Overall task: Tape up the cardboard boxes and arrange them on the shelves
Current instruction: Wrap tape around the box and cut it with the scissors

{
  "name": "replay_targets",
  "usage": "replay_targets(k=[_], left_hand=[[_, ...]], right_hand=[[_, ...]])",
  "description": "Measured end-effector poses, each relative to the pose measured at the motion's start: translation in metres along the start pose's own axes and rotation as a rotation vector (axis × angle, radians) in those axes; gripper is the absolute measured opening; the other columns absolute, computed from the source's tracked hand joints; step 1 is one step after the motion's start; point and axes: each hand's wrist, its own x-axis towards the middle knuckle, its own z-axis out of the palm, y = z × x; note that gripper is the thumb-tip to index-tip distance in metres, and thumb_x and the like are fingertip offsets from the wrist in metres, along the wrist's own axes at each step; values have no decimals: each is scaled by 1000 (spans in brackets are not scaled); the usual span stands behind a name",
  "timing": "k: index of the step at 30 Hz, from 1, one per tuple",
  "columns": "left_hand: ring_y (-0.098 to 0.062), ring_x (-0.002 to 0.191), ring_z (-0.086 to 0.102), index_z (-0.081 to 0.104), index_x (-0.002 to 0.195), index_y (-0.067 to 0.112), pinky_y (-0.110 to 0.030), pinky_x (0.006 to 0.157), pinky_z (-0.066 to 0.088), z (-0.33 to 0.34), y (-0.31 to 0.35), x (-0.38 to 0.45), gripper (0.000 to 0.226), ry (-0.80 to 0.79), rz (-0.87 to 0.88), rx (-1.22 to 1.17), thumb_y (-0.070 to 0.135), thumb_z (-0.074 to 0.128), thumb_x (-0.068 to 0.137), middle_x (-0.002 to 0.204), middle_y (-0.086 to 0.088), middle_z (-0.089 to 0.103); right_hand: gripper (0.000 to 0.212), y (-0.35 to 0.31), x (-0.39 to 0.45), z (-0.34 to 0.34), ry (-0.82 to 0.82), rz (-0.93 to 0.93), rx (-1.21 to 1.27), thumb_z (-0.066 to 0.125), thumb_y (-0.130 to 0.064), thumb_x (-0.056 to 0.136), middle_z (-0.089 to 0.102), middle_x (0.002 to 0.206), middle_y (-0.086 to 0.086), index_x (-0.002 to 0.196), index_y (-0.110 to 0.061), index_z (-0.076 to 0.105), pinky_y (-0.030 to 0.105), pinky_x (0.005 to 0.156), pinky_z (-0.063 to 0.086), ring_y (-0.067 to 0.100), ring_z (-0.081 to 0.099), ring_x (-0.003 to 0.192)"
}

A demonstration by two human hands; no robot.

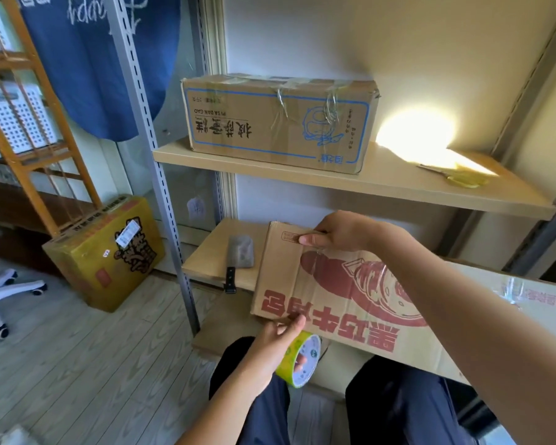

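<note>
Gripping the tape roll (pixel 302 359) near the knees, the left hand (pixel 272 351) is touching the red-printed cardboard box (pixel 350 303), lying lengthwise left-to-right on the lower shelf (pixel 212 252); the right hand (pixel 337 234) is pinching tape at its far edge.

I am in a storeroom at home: boxes sit on the metal shelf (pixel 334 184), with white baskets (pixel 20 120) left of it.
</note>
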Motion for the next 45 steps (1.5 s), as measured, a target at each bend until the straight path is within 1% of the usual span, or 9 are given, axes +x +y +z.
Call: replay_targets(k=[9, 12, 14, 17, 20, 27, 32, 40, 45], left_hand=[[-9, 52, 63, 63, 105, 5, -18, 46, 44, -4, 38, 23, 27, 22, -42, -107, 29, 60, 93, 82, -10, 71], [-17, 71, 70, 70, 104, 12, -28, 65, 54, -6, 52, 43, 59, 100, -44, -61, 54, 74, 64, 89, -8, 75], [-21, 68, 69, 71, 101, 10, -30, 68, 55, 2, 67, 49, 53, 125, -43, 17, 52, 72, 68, 83, -8, 75], [-28, 58, 70, 64, 101, 0, -32, 58, 58, 19, 97, 58, 30, 103, 12, -14, 29, 61, 93, 75, -14, 73], [-35, 79, 73, 67, 96, 2, -49, 84, 58, 23, 119, 70, 35, 57, 82, -7, 37, 62, 92, 85, -18, 75], [-27, 70, 71, 58, 101, 18, -41, 73, 58, 7, 100, 70, 34, 33, 361, 260, 51, 59, 91, 79, -11, 74], [-22, 38, 52, 56, 85, 6, -26, 45, 45, -4, 28, 86, 40, 45, 182, 285, 43, 48, 99, 50, -13, 61], [-22, 68, 57, 57, 100, 8, -33, 76, 47, 4, -54, 110, 41, 1, 359, 200, 48, 51, 92, 73, -7, 63], [-23, 53, 55, 57, 86, 1, -32, 62, 47, -12, -74, 125, 56, 7, 237, 213, 57, 51, 87, 61, -16, 63]], right_hand=[[55, 18, 44, -31, -14, 116, 82, 36, -67, 94, 60, 86, 1, 76, -21, 60, 32, 80, 42, 18, 56, 82], [39, 8, 49, -15, 267, 163, -85, 39, -52, 100, 65, 92, 2, 93, -21, 63, 35, 72, 48, 24, 62, 86], [33, -4, 43, -2, 415, 118, -237, 41, -39, 102, 64, 123, 6, 122, -21, 59, 38, 91, 50, 29, 60, 112], [67, -11, 27, 16, 266, 18, -127, 27, -55, 101, 11, 164, -1, 156, -17, 19, 40, 123, 6, 17, 8, 151], [73, 1, 28, 17, 151, 36, -48, 14, -61, 99, -11, 163, -5, 157, -19, 1, 36, 122, -7, 8, -12, 149], [103, 21, 64, -2, 79, 131, -11, 12, -88, 76, 2, 165, -1, 157, -25, 1, 41, 123, 3, 17, 2, 151], [111, 32, 70, -10, 56, 126, -51, 43, -88, 73, 21, 162, 5, 157, -27, 4, 41, 119, 21, 29, 22, 147], [82, 29, 71, -5, 199, -54, -243, 39, -67, 92, 28, 158, 7, 156, -20, 19, 41, 112, 33, 31, 33, 141], [78, 27, 77, 2, 181, -25, -275, 31, -64, 96, 20, 162, 4, 157, -19, 14, 44, 104, 41, 34, 43, 133]])
